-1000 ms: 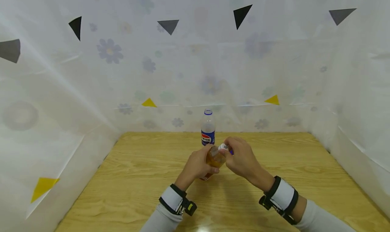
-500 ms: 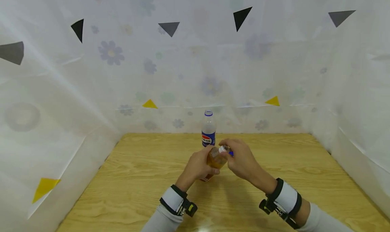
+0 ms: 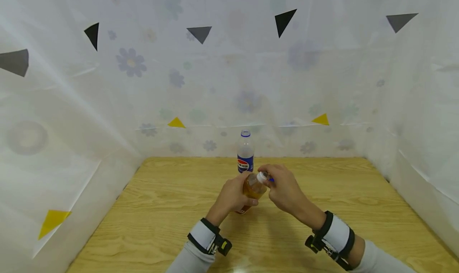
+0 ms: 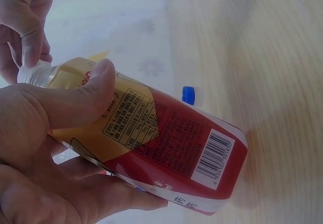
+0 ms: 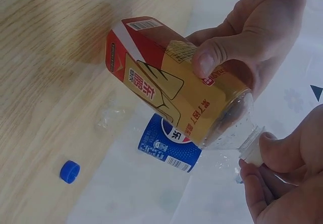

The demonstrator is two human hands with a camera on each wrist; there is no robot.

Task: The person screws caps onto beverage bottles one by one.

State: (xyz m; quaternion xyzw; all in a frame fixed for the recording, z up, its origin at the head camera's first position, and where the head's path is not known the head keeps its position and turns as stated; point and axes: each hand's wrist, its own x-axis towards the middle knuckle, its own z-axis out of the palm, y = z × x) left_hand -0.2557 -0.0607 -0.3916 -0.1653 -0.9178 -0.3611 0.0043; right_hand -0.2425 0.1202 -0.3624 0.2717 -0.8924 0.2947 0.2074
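Note:
My left hand (image 3: 233, 193) grips a drink bottle (image 5: 176, 82) with a gold and red label and amber liquid, its fingers wrapped round the body and its thumb over the label. The bottle tilts, with the neck toward my right hand (image 3: 285, 187). The right thumb and fingers pinch the white cap (image 5: 254, 153) at the bottle's mouth. Behind both hands stands an uncapped clear bottle (image 3: 245, 147) with a blue Pepsi label; its lower part is hidden in the head view. A loose blue cap (image 5: 70, 171) lies on the table near that bottle.
The wooden table (image 3: 157, 209) runs back to white floral sheeting (image 3: 215, 85) at the rear and both sides. Black, grey and yellow triangles are stuck on the sheeting. Each wrist wears a strapped camera, such as the left wrist camera (image 3: 224, 246).
The right fingers and thumb have shifted slightly round the white cap, and more of its white side shows. My left hand and the gold bottle have stayed almost still.

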